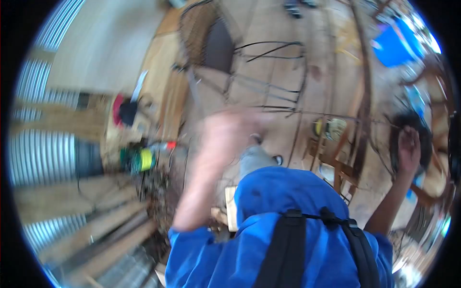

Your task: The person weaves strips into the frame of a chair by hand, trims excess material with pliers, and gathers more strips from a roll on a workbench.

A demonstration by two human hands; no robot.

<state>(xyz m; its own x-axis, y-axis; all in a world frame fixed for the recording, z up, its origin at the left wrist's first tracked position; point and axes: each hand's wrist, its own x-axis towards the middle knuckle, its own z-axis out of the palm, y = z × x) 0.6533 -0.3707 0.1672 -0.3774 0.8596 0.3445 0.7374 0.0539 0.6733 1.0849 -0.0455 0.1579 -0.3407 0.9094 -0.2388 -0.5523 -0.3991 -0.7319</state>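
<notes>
My left hand (235, 127) is stretched out in front of my body, smeared by motion, so its fingers do not show clearly. No object can be made out in it. Nearest to it is a dark metal-framed chair (218, 45) with thin legs, just beyond on the floor. Off to the right, my right hand (409, 146) is raised with its fingers up and slightly bent, and nothing shows in it. Behind that hand is a dark round object (401, 127) whose kind I cannot tell; whether they touch is unclear.
A wooden workbench (168, 86) runs along the left, near a green and yellow tool (141, 159) and corrugated metal sheets (41, 156). Wooden chair frames (437, 168) crowd the right edge. A blue bucket (396, 43) stands far right. Another person's foot (293, 9) shows at the top.
</notes>
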